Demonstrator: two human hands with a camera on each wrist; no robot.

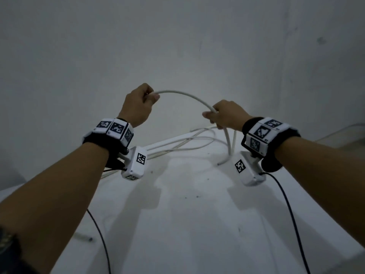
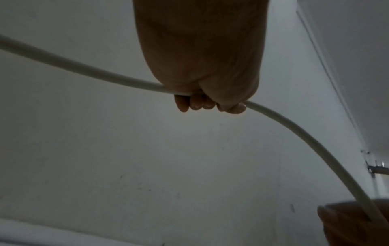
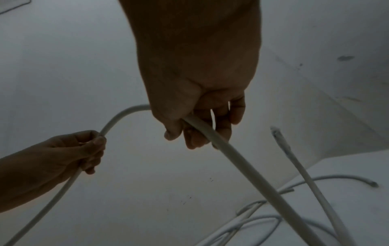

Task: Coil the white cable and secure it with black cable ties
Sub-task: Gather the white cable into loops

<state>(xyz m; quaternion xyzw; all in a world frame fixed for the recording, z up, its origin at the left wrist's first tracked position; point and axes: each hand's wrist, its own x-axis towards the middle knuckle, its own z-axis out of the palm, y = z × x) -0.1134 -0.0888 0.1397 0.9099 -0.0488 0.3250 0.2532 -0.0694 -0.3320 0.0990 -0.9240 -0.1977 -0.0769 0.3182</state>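
Observation:
A white cable (image 1: 187, 97) arches in the air between my two raised hands. My left hand (image 1: 141, 101) grips it in a fist at the arch's left end; the left wrist view shows the cable (image 2: 84, 68) running through the curled fingers (image 2: 195, 104). My right hand (image 1: 221, 115) grips the cable at the right end, and from there it drops to the table. In the right wrist view the cable (image 3: 242, 168) passes between thumb and fingers (image 3: 195, 138) and slants down right. No black cable ties are visible in any view.
Loose loops of white cable (image 1: 189, 139) lie on the white table (image 1: 187, 214) against the grey wall (image 1: 177, 46). A free cable end (image 3: 275, 131) sticks up to the right. Black sensor leads (image 1: 286, 204) hang from both wrists.

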